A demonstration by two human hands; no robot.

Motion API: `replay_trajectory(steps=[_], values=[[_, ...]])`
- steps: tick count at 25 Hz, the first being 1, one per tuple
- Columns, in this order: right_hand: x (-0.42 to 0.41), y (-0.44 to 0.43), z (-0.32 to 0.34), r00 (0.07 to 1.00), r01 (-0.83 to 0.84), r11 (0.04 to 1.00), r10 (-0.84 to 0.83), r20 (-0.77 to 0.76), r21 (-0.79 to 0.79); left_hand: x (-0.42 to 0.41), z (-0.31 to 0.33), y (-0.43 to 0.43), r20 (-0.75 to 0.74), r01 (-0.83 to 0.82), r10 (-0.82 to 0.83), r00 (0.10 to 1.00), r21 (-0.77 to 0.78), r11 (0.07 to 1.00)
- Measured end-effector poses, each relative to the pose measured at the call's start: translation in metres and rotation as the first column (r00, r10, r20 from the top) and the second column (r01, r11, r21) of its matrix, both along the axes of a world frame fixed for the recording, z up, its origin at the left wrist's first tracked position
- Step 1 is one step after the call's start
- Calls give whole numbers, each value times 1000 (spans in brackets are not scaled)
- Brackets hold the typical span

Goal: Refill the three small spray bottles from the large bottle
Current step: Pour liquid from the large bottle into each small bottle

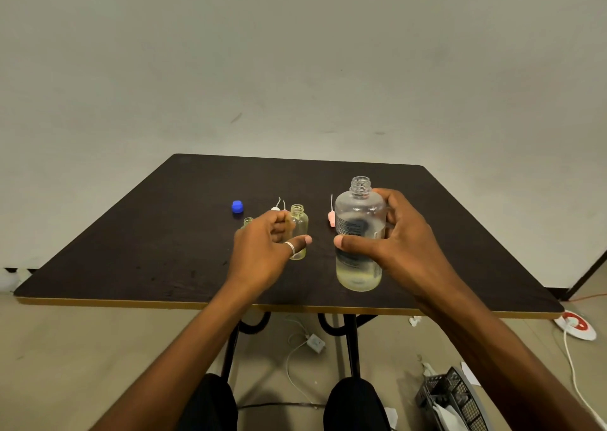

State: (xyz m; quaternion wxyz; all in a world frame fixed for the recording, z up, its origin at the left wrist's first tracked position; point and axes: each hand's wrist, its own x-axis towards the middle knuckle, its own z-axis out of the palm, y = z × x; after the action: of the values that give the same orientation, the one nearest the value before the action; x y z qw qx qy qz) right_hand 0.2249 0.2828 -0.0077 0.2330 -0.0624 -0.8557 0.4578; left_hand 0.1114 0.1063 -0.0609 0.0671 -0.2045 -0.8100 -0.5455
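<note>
From my head camera, my right hand is wrapped round the large bottle, thumb across the front label and fingers behind. It is clear plastic, uncapped, with a bare threaded neck, and it stands upright over the near right part of the table. I cannot tell whether its base touches the top.

My left hand grips a small spray bottle just to the left of it, with the thumb across its front and the fingers curled at its side. This bottle is upright too, with an open neck.

The table is dark wood-grain with a pale edge band, set against a plain light wall. Below it is a grey floor with a white cable and a mesh basket.

The large bottle holds pale yellow liquid in its bottom part only. The small one looks yellow-tinted, level unclear. A second small bottle peeks out behind my left hand. Further back lie a blue cap, a white spray head and a pink spray head.
</note>
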Motion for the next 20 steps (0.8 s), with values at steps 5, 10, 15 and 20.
replay_trajectory(steps=[5, 10, 15, 20], values=[[2, -9, 2, 1000, -21, 995, 21, 0, 98, 21, 23, -27, 1, 39, -39, 999, -59, 998], [5, -16, 3, 1000, 19, 948, -15, -15, 319, 37, 27, -39, -11, 52, -53, 999, -84, 995], [8, -20, 5, 997, 71, 850, -70, -21, 522, 43, 29, -39, -13, 63, -64, 998, -49, 997], [10, -22, 4, 995, 82, 781, -101, -5, 620, 44, 31, -40, -31, 61, -63, 998, -47, 997]])
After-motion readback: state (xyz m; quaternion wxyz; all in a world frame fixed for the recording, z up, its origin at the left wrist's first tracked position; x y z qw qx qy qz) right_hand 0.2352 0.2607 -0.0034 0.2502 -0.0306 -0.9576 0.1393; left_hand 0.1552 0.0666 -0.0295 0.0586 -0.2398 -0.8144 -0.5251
